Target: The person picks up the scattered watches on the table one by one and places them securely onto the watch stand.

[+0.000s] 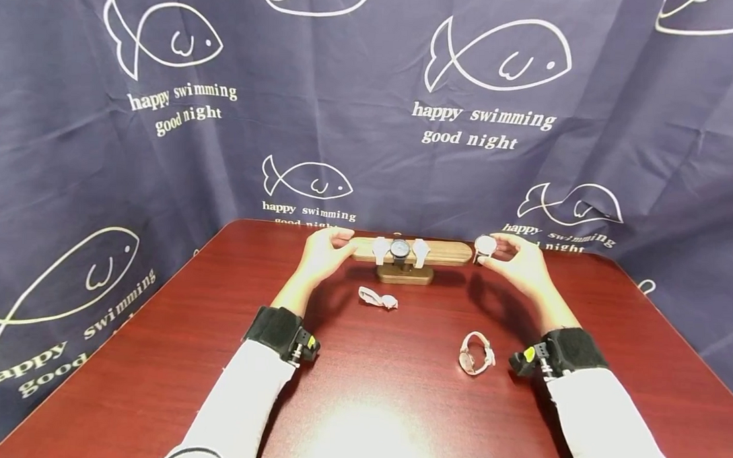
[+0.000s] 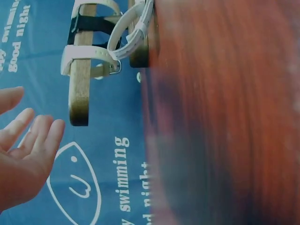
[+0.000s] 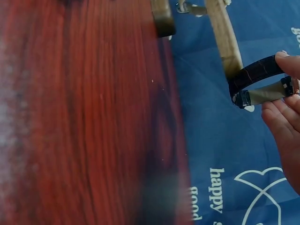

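A wooden watch stand (image 1: 450,253) with a horizontal bar stands at the back of the table. On its bar sit a white watch (image 1: 380,250), a black watch (image 1: 399,250) and another white watch (image 1: 421,252). My right hand (image 1: 521,265) pinches a dark-strapped watch (image 3: 258,70) with a round pale face. Its buckled strap forms a loop, and the strap's far side overlaps the bar's right tip in the right wrist view. Near the bar's left end is my left hand (image 2: 28,154), its fingers extended and holding nothing; the left wrist view shows a gap between them.
In front of the stand's base lies a small white-strapped watch (image 1: 379,298). A pale pink watch (image 1: 476,354) rests on its side nearer the right forearm. Behind the red-brown table (image 1: 398,365) hangs a blue fish-print cloth (image 1: 370,121).
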`<move>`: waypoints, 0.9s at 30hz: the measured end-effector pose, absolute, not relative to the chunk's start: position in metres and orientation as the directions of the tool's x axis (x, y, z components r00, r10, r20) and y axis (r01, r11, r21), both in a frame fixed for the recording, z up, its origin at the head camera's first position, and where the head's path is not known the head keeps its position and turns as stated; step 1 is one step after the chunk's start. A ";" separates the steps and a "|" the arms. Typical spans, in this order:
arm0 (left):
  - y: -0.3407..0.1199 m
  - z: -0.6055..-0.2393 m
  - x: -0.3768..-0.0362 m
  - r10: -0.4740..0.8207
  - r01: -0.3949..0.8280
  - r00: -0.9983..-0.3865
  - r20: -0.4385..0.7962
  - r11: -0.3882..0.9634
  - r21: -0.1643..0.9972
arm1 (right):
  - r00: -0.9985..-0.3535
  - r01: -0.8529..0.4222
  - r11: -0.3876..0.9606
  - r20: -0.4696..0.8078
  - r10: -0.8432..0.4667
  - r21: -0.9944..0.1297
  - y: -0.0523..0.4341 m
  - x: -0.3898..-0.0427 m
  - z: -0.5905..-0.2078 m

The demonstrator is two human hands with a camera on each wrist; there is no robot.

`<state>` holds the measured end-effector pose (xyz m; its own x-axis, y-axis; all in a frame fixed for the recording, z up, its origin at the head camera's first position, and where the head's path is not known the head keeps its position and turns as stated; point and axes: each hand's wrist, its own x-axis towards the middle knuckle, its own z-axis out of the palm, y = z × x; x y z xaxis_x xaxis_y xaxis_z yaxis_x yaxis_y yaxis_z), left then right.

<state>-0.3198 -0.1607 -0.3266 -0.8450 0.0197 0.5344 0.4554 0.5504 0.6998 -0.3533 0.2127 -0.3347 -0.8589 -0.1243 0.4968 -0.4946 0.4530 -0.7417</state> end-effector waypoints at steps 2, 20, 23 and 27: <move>-0.159 -0.326 -0.324 0.002 0.427 -0.864 0.504 0.534 0.730 | -0.862 -0.492 0.445 0.491 -0.128 -0.748 0.215 -0.358 -0.337; -0.154 -0.342 -0.343 -0.161 0.139 -0.973 0.166 0.166 0.976 | -0.887 -0.454 0.337 0.383 -0.257 -0.825 0.207 -0.378 -0.353; -0.152 -0.337 -0.338 -0.171 0.106 -0.977 0.130 0.143 0.984 | -0.881 -0.452 0.290 0.371 -0.295 -0.844 0.200 -0.372 -0.348; -0.151 -0.334 -0.338 -0.168 0.090 -0.979 0.113 0.143 0.986 | -0.876 -0.458 0.297 0.368 -0.313 -0.837 0.194 -0.362 -0.339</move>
<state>-0.3376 -0.1507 -0.3342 -0.9792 -0.1684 0.1134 0.0896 0.1427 0.9857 -0.3619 0.1945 -0.3394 -0.8756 -0.3127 0.3683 -0.4585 0.2975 -0.8374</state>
